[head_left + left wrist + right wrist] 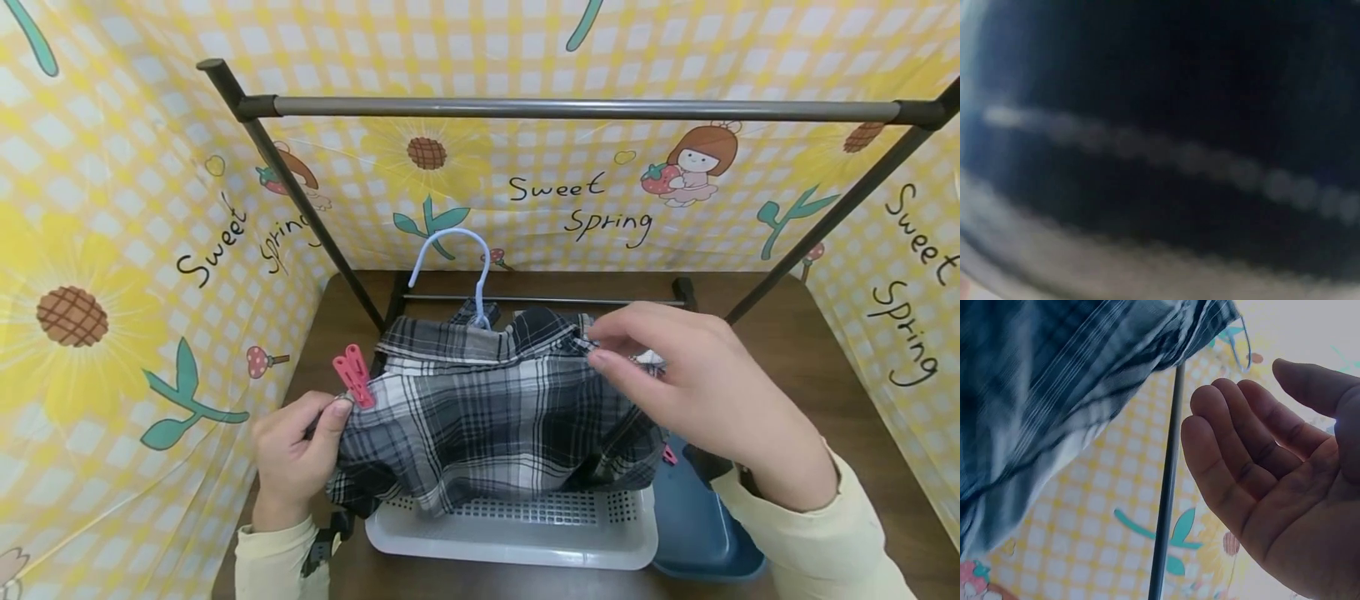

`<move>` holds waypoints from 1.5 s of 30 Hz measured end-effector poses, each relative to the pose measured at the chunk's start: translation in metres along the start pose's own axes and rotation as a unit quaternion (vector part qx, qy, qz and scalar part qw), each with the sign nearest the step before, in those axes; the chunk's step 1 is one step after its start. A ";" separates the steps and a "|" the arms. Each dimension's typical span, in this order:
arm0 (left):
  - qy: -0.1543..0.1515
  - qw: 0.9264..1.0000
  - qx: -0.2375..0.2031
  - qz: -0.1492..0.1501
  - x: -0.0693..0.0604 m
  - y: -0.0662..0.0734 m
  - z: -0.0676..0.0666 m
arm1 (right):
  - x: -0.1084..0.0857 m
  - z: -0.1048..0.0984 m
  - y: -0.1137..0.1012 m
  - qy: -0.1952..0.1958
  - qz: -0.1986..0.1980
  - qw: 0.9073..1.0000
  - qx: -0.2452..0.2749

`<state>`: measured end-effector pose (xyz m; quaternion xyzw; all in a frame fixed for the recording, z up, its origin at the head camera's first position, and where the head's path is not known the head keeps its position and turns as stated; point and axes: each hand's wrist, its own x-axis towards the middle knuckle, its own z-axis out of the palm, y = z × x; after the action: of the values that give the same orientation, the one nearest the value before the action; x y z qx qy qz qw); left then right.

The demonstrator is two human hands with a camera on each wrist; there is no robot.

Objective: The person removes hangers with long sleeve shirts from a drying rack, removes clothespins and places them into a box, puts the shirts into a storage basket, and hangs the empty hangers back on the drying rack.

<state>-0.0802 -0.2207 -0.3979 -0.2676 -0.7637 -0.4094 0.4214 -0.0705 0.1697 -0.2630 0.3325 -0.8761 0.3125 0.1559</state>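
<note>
A black, grey and white plaid shirt [480, 417] hangs on a light blue hanger [452, 237], whose hook rises above the collar. My left hand [296, 454] pinches the shirt's left shoulder between thumb and fingers. Right beside that thumb, a pink clothespin [354, 377] stands on the shoulder fabric. At the right side of the collar is my right hand [678, 375], thumb and fingers parted. The right wrist view shows its fingers [1235, 444] loosely bent, with a gap between them and the shirt [1072, 381]. The left wrist view is dark and blurred.
A dark-framed rack with a grey top bar [585, 108] stands behind the shirt. Below are a white perforated basket [510, 546] and a blue basin [705, 533] on the brown tabletop [300, 358]. Another pink clip [670, 454] shows near the basin. Yellow checked cloth surrounds the area.
</note>
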 end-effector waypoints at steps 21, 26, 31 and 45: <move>0.063 0.990 0.022 0.128 0.013 0.018 0.021 | 0.024 0.033 -0.027 -0.062 -0.064 0.996 0.019; 0.069 0.988 0.013 0.135 0.014 0.019 0.023 | 0.029 0.041 -0.036 -0.073 -0.094 0.992 0.034; 0.066 0.988 0.014 0.137 0.014 0.020 0.025 | 0.037 0.050 -0.047 -0.090 -0.112 0.988 0.049; 0.054 0.986 0.021 0.155 0.014 0.021 0.029 | 0.059 0.083 -0.063 -0.110 -0.118 0.987 0.012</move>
<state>-0.0835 -0.1837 -0.3868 -0.3513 -0.6977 -0.3369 0.5257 -0.0757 0.0506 -0.2691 0.4682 -0.8386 0.2636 0.0903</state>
